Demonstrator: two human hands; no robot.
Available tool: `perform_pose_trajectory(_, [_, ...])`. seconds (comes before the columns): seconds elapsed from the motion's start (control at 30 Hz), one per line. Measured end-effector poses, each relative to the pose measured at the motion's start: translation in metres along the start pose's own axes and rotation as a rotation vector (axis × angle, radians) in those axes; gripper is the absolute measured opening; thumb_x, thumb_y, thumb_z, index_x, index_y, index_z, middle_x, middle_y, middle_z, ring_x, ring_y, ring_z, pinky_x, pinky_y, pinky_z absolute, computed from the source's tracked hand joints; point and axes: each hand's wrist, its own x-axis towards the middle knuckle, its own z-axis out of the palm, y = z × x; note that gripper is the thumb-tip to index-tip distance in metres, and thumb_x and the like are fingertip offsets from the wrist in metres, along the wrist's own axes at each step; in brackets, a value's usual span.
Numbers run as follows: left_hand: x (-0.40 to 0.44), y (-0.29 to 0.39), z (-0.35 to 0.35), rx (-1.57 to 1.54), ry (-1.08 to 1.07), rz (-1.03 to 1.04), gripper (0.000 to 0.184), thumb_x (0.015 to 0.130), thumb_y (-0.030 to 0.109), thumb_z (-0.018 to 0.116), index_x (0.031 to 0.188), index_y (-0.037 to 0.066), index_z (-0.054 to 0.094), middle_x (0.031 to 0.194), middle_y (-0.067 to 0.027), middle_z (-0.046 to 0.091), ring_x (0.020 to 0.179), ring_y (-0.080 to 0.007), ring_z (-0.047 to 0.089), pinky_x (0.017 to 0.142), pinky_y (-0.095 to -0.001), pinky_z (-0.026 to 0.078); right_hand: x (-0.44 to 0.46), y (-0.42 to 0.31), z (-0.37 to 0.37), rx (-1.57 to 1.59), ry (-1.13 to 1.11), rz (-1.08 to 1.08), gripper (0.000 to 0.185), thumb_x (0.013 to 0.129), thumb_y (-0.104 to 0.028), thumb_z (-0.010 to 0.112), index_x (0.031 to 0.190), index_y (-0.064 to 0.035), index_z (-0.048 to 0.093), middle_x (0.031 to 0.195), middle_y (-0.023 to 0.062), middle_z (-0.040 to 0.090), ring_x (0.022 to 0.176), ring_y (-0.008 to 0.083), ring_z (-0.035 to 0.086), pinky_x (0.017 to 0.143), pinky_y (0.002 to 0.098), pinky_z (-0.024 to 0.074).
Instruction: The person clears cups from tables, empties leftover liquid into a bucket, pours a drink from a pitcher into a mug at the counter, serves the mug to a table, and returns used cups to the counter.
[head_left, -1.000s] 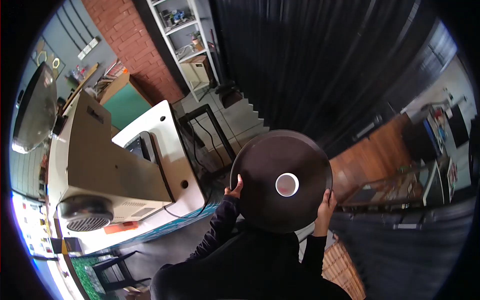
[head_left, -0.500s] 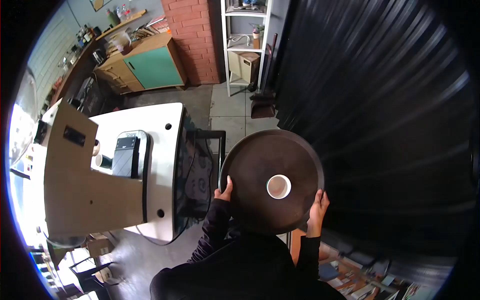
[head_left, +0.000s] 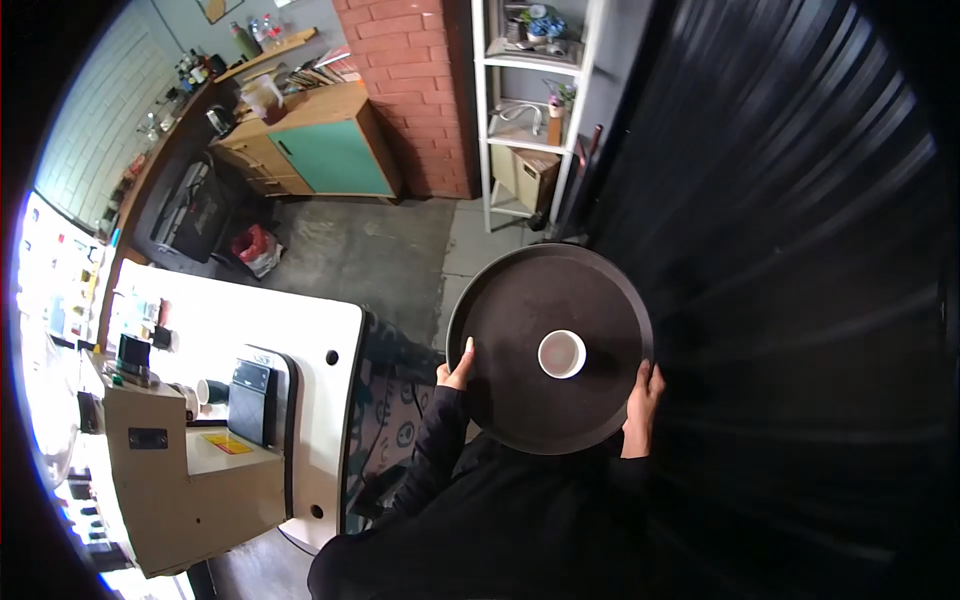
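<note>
A round dark brown serving tray (head_left: 510, 300) is held level in front of me by its two sides. My left hand (head_left: 457, 368) grips the left rim, thumb on top and the other fingers mostly hidden underneath. On the opposite rim, my right hand (head_left: 642, 405) is closed around the edge, its fingers partly out of sight. A small white cup (head_left: 562, 354) stands upright on the tray, a little right of its middle. It looks to have some pale liquid or a shaded bottom inside; I cannot tell which.
Left of me is a white table (head_left: 270, 308) with a cream machine (head_left: 150, 490) and a black scale (head_left: 252, 400). Ahead stand a wooden cabinet (head_left: 335, 160), a brick pillar (head_left: 415, 90) and a white shelf rack (head_left: 485, 150). A black curtain-like wall (head_left: 780, 300) runs along the right.
I have moved forward past the white table, whose machine now sits lower in view. The tray with its cup stays in both hands. More floor and a red-lined bin show ahead.
</note>
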Motion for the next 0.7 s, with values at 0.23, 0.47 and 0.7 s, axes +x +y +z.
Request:
perform_pose_trajectory(0.23, [0.086, 0.041, 0.015, -0.055, 0.095, 0.094, 0.033, 0.086, 0.032, 0.073, 0.068, 0.006, 0.063, 0.061, 0.0066, 0.053, 0.053, -0.0036, 0.045, 0.048, -0.0244, 0.034, 0.114, -0.016, 0.114, 0.072, -0.385, 0.067, 0.043, 0.1, -0.031, 0.048, 0.115, 0.0091, 0.054, 0.12, 0.0194, 0.054, 0.108, 0.0246, 0.052, 0.091, 0.0353, 0.0417])
perform_pose_trajectory(0.47, [0.188, 0.093, 0.029, -0.199, 0.277, 0.159, 0.031, 0.087, 0.031, 0.071, 0.072, 0.005, 0.064, 0.064, 0.0065, 0.054, 0.056, -0.004, 0.047, 0.052, -0.0237, 0.036, 0.233, -0.073, 0.254, -0.16, -0.553, 0.086, 0.065, 0.097, -0.044, 0.051, 0.138, 0.0052, 0.04, 0.138, 0.0215, 0.042, 0.129, 0.0299, 0.042, 0.105, 0.0361, 0.0355])
perform_pose_trajectory(0.7, [0.251, 0.149, 0.039, -0.315, 0.589, 0.092, 0.039, 0.087, 0.037, 0.07, 0.096, -0.001, 0.068, 0.083, -0.0026, 0.066, 0.074, -0.0108, 0.061, 0.068, -0.0273, 0.05, 0.305, -0.145, 0.421, -0.135, -0.824, -0.132, 0.061, 0.099, -0.043, 0.048, 0.132, 0.0075, 0.045, 0.131, 0.0218, 0.048, 0.124, 0.0281, 0.046, 0.104, 0.0358, 0.0349])
